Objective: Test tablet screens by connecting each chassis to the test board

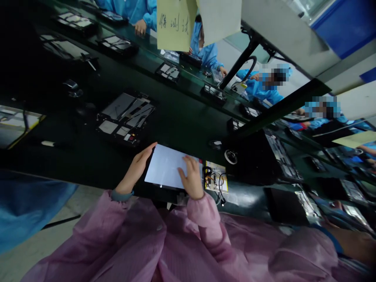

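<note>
A tablet with a lit white screen [164, 166] lies in front of me on the dark green bench. My left hand [136, 168] is at its left edge, fingers stretched out straight along the side; whether it bears any of the tablet's weight I cannot tell. Over the right part of the screen is my right hand [191, 176], fingers apart, fingertips at the glass. Just right of the tablet is an opened device with yellow edges and black cables [216, 178].
Beyond the tablet lies an opened tablet housing [126, 115]. A round white-rimmed item [230, 156] and a black box [258, 156] are to the right. A slanted dark post [239, 64] rises from the bench, with a yellow paper note [176, 25] hanging above. Co-workers in blue sit opposite.
</note>
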Motion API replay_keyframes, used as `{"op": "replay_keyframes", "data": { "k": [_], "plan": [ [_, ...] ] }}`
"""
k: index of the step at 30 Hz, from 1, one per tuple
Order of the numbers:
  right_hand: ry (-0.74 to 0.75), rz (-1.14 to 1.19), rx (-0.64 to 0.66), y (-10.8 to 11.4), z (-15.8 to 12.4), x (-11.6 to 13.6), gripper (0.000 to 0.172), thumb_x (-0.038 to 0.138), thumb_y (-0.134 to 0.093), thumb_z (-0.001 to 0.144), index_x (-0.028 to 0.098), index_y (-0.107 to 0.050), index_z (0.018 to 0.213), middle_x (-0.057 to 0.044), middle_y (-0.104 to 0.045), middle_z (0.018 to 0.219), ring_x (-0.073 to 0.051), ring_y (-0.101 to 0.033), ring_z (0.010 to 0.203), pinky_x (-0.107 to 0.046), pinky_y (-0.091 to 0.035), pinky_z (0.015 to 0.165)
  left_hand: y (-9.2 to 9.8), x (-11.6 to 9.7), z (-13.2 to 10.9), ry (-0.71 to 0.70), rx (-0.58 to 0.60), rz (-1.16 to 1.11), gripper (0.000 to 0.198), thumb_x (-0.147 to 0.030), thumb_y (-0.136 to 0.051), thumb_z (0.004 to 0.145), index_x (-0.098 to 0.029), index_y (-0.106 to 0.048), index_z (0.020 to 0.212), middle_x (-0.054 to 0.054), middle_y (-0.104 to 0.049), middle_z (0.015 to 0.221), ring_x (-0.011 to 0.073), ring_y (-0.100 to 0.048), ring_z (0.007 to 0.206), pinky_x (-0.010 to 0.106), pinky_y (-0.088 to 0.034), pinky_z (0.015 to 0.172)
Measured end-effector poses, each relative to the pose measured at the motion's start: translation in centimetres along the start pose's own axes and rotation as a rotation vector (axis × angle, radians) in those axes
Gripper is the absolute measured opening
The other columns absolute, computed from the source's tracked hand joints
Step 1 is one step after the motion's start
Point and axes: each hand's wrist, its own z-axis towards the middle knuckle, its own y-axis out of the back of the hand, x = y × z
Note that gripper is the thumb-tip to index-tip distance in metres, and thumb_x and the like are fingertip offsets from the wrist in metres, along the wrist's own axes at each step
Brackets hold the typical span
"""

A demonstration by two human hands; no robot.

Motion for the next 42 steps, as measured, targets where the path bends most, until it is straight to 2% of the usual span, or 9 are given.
{"op": "replay_keyframes", "data": {
  "k": [3, 6, 9, 14, 18, 28, 34, 38, 42],
  "plan": [
    [0.19, -0.117, 0.14, -1.9, -0.4, 1.3, 0.032, 0.021, -0.049, 0.093, 0.018, -0.057, 0.124, -0.015, -0.052, 0.134, -0.028, -0.043, 0.128, -0.049, -0.04, 0.105, -0.1, -0.2, -0.2, 0.01, -0.013, 0.08, 0.057, -0.053, -0.047, 0.088, -0.022, -0.051, 0.136, 0.007, -0.054, 0.139, 0.0262, -0.051, 0.125, 0.037, -0.041, 0.104],
    [0.277, -0.079, 0.249, -0.5, -2.4, 0.9, 0.032, 0.018, -0.049, 0.093, 0.023, -0.057, 0.124, -0.01, -0.053, 0.134, -0.024, -0.045, 0.126, -0.043, -0.044, 0.102, -0.1, -0.5, -0.3, 0.067, -0.012, 0.094, 0.068, -0.052, -0.056, 0.083, -0.025, -0.04, 0.144, 0.006, -0.066, 0.117, 0.0233, -0.063, 0.097, 0.033, -0.052, 0.082],
    [0.134, -0.071, 0.144, 2.9, -4.5, -2.7, 0.027, 0.018, -0.047, 0.094, 0.023, -0.061, 0.117, -0.009, -0.059, 0.124, -0.022, -0.053, 0.116, -0.041, -0.046, 0.098, -0.3, -0.8, -0.4, 0.125, -0.024, 0.09, 0.075, -0.049, -0.061, 0.08, -0.026, -0.035, 0.146, 0.005, -0.067, 0.107, 0.0213, -0.064, 0.088, 0.031, -0.053, 0.074],
    [-0.253, -0.241, -0.266, 8.2, -6.0, -11.5, 0.026, 0.022, -0.042, 0.094, 0.019, -0.065, 0.104, -0.01, -0.064, 0.1, -0.023, -0.059, 0.097, -0.038, -0.048, 0.086, -0.5, -1.2, -0.6, 0.178, -0.111, 0.236, 0.065, -0.049, -0.06, 0.079, -0.031, -0.045, 0.14, 0.003, -0.062, 0.121, 0.0224, -0.059, 0.104, 0.03, -0.05, 0.087],
    [-0.291, -0.393, -0.205, 9.1, -5.9, -15.3, 0.024, 0.023, -0.048, 0.091, 0.019, -0.069, 0.101, -0.009, -0.066, 0.103, -0.024, -0.056, 0.097, -0.039, -0.043, 0.086, -0.5, -1.1, -0.8, 0.215, -0.156, 0.319, 0.06, -0.051, -0.06, 0.079, -0.038, -0.049, 0.136, -0.002, -0.064, 0.11, 0.0211, -0.06, 0.1, 0.027, -0.051, 0.082],
    [-0.256, -0.486, -0.091, 8.1, -5.9, -15.2, 0.024, 0.027, -0.05, 0.093, 0.025, -0.066, 0.111, -0.007, -0.063, 0.114, -0.024, -0.051, 0.105, -0.041, -0.033, 0.09, -1.0, -0.7, -0.8, 0.248, -0.301, 0.442, 0.051, -0.05, -0.059, 0.079, -0.043, -0.055, 0.13, -0.005, -0.065, 0.114, 0.0262, -0.058, 0.113, 0.036, -0.047, 0.099],
    [-0.241, -0.358, -0.213, 8.5, -6.3, -15.4, 0.025, 0.022, -0.046, 0.092, 0.021, -0.063, 0.11, -0.008, -0.063, 0.111, -0.024, -0.05, 0.107, -0.041, -0.036, 0.091, -1.0, -1.0, -0.9, 0.279, -0.266, 0.571, 0.05, -0.058, -0.052, 0.084, -0.046, -0.049, 0.133, -0.004, -0.061, 0.128, 0.0262, -0.057, 0.12, 0.042, -0.045, 0.102],
    [-0.205, -0.173, -0.206, 9.8, -8.1, -15.0, 0.026, 0.015, -0.04, 0.091, 0.021, -0.064, 0.098, -0.007, -0.064, 0.102, -0.022, -0.053, 0.101, -0.038, -0.042, 0.088, -1.0, -2.1, -1.8, 0.035, -0.153, 0.93, 0.057, -0.055, -0.046, 0.088, -0.031, -0.044, 0.14, 0.005, -0.051, 0.142, 0.0306, -0.05, 0.128, 0.048, -0.038, 0.108],
    [-0.12, -0.158, -0.07, 10.7, -10.2, -14.1, 0.024, 0.025, -0.051, 0.089, 0.023, -0.062, 0.11, -0.008, -0.058, 0.119, -0.026, -0.047, 0.115, -0.043, -0.04, 0.095, -5.6, -3.7, -4.5, -0.511, -0.04, 1.069, 0.037, -0.041, -0.044, 0.093, -0.028, -0.056, 0.126, 0.006, -0.059, 0.129, 0.0262, -0.057, 0.117, 0.041, -0.046, 0.1]
  ]
}}
